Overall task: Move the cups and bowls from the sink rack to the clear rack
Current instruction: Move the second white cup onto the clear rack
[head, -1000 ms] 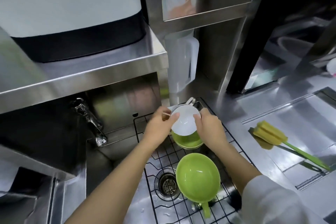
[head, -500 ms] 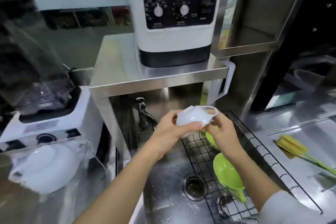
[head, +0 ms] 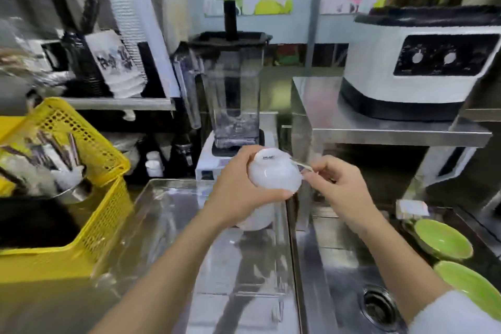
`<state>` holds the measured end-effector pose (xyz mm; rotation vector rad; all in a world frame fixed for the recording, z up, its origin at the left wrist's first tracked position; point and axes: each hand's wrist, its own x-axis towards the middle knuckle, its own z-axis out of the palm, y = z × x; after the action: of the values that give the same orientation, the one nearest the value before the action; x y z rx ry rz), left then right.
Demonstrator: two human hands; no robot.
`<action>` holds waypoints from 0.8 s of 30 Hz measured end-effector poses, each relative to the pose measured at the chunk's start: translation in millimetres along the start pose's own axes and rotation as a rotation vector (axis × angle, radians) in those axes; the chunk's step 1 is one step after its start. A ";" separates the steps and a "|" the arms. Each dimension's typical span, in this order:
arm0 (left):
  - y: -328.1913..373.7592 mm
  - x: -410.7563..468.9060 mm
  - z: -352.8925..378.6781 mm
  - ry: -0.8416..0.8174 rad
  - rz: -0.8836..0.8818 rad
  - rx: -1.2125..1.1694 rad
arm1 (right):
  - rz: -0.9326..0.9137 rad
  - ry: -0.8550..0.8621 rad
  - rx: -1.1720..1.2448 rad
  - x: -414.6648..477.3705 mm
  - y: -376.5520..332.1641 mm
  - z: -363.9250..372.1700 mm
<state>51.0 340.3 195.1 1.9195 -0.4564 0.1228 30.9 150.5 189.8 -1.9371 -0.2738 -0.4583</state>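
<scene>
My left hand (head: 238,192) grips a white cup (head: 273,171) turned upside down, its base facing me. My right hand (head: 339,187) touches the cup's right side, fingers pinched at its rim or handle. Both hover above the clear rack (head: 168,214), a transparent tray left of the sink. Another white dish (head: 257,219) lies in the rack beneath my left hand, mostly hidden. Two green bowls (head: 444,238) (head: 471,287) remain on the sink rack at the far right. The wire rack itself is barely visible.
A yellow basket (head: 89,198) with utensils stands at the left. A blender (head: 233,89) sits behind the clear rack. A white appliance (head: 417,62) rests on a steel shelf (head: 393,130). The sink drain (head: 379,306) lies at lower right.
Both hands lifted the white cup off the sink rack and carried it left, over the clear rack. My view swung left with it; the green bowls stayed put.
</scene>
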 end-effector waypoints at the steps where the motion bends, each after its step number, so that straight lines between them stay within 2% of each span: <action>1: -4.1 -5.2 -16.5 0.016 -0.002 0.064 | -0.010 -0.042 -0.064 3.5 -4.5 15.2; 5: -24.1 -23.9 -72.0 0.088 -0.061 0.292 | -0.125 -0.188 -0.415 18.9 -17.2 74.1; 7: -37.1 -28.5 -91.8 0.126 -0.105 0.393 | -0.174 -0.245 -0.517 26.4 -21.6 101.0; 13: -77.2 -32.1 -122.4 0.093 -0.233 0.488 | -0.290 -0.458 -0.860 45.3 -25.7 159.1; 16: -95.1 -31.5 -129.2 0.088 -0.249 0.502 | -0.366 -0.507 -0.919 47.0 -20.6 173.8; 24: -111.8 -28.9 -132.3 -0.008 -0.336 0.617 | -0.397 -0.636 -1.052 50.2 -6.9 196.6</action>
<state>82.6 504.3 140.6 2.5738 -0.0913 0.0351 110.8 332.6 148.5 -3.0579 -0.9904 -0.2199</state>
